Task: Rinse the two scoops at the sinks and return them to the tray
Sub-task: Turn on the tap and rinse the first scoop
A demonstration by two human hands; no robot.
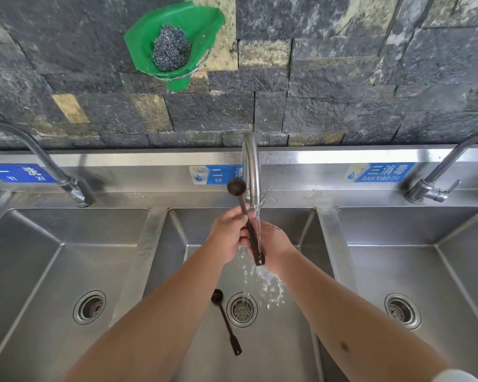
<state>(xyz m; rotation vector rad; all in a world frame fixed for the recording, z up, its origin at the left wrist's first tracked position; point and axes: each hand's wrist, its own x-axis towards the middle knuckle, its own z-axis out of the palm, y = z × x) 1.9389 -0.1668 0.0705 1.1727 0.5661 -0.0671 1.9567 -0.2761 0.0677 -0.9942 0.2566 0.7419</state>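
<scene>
I hold a dark brown long-handled scoop [249, 230] over the middle sink [182, 244], bowl pointing up and away. My left hand [228, 232] grips the upper handle. My right hand [273, 241] presses against the lower handle from the right. Water runs from the middle faucet [251, 166] down the handle and over my right hand. A second dark scoop [226, 321] lies flat on the middle sink's floor, just left of the drain [242, 309]. No tray is in view.
Steel sinks flank the middle one at left [39, 257] and right [453, 244], each with its own faucet [47, 166] [439, 175]. A green holder [177, 42] with steel wool hangs on the dark stone wall above.
</scene>
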